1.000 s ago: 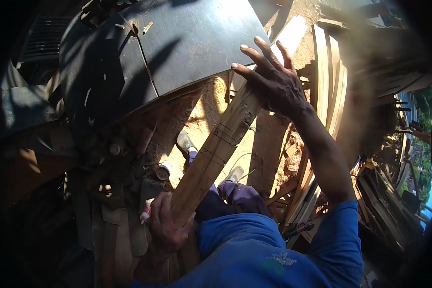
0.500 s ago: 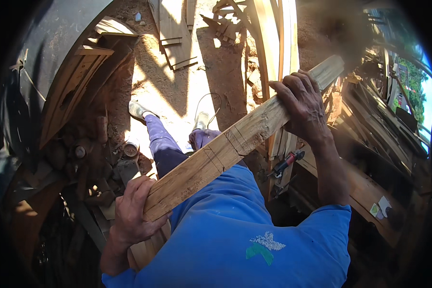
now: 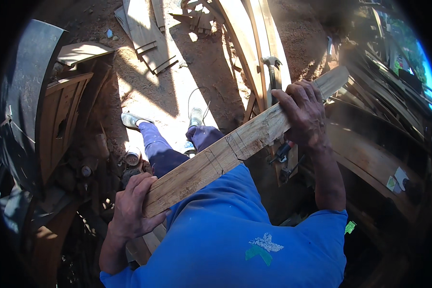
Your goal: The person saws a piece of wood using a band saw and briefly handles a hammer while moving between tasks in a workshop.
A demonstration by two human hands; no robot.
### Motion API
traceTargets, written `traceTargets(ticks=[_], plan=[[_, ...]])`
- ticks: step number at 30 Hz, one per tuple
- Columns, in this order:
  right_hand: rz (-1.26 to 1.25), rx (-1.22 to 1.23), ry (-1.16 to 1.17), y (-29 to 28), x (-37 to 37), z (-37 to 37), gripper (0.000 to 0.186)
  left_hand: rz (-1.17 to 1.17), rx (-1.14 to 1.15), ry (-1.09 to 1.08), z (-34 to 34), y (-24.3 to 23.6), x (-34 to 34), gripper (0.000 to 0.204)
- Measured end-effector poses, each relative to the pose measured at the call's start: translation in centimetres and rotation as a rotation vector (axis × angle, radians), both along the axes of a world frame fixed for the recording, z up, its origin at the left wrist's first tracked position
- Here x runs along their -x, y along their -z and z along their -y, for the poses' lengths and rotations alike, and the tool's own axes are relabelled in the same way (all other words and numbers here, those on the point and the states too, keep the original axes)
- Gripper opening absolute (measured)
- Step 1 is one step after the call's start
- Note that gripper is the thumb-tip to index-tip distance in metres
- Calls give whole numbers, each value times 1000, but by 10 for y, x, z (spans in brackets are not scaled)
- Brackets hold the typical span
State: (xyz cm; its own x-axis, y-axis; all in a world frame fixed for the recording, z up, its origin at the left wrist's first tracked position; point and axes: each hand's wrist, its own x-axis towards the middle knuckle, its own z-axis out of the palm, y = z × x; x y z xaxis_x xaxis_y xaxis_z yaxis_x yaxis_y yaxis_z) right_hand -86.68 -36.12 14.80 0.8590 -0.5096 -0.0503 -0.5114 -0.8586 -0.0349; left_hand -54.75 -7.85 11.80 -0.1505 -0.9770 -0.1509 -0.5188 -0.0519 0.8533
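Observation:
A rough wooden board point(image 3: 209, 163) with dark cross lines and a split in its edge lies slanted across in front of my body. My left hand point(image 3: 137, 206) is closed on its lower left end. My right hand point(image 3: 302, 113) grips it toward the upper right end, with the fingers over the top. Just beyond that hand a hammer point(image 3: 272, 65) rests on long pale planks point(image 3: 247, 48). A red and black power tool point(image 3: 283, 152) is partly hidden below the board, near my right hand.
Dark sheets point(image 3: 29, 81) and wooden pieces point(image 3: 62, 125) crowd the left. Plank offcuts point(image 3: 146, 43) lie on the sunlit dirt ground point(image 3: 163, 96) beyond my feet. Stacked slats point(image 3: 389, 101) and a wide board point(image 3: 369, 168) fill the right. A can point(image 3: 132, 156) stands left of my legs.
The board has swung down and flatter across my body. My right hand, spread on it a second ago, has wrapped round it. The view has turned; the dark metal surface has moved left.

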Motion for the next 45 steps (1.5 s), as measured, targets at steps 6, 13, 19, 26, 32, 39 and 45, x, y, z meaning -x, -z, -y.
traceTargets(ticks=[6, 13, 19, 26, 32, 39, 45], plan=[[160, 164, -65, 22, -119, 20, 65, 138, 42, -269, -39, 1, -34, 83], [578, -32, -192, 44, -377, 19, 67, 351, 154, -828, -90, 12, -87, 78], [601, -301, -386, 66, -538, -8, 78, 328, 128, -1174, -104, 44, -145, 70], [519, -312, -347, 127, -606, -82, 61, 432, 129, -1342, -110, 83, -196, 70], [519, -260, -302, 129, -650, -88, 57, 722, -3, -1274, -96, 77, -233, 79], [414, -202, -345, 121, -689, -86, 53, 690, 69, -1197, -102, 82, -262, 89], [447, -99, -411, 126, -710, -82, 50, 496, 131, -1247, -101, 89, -274, 92]])
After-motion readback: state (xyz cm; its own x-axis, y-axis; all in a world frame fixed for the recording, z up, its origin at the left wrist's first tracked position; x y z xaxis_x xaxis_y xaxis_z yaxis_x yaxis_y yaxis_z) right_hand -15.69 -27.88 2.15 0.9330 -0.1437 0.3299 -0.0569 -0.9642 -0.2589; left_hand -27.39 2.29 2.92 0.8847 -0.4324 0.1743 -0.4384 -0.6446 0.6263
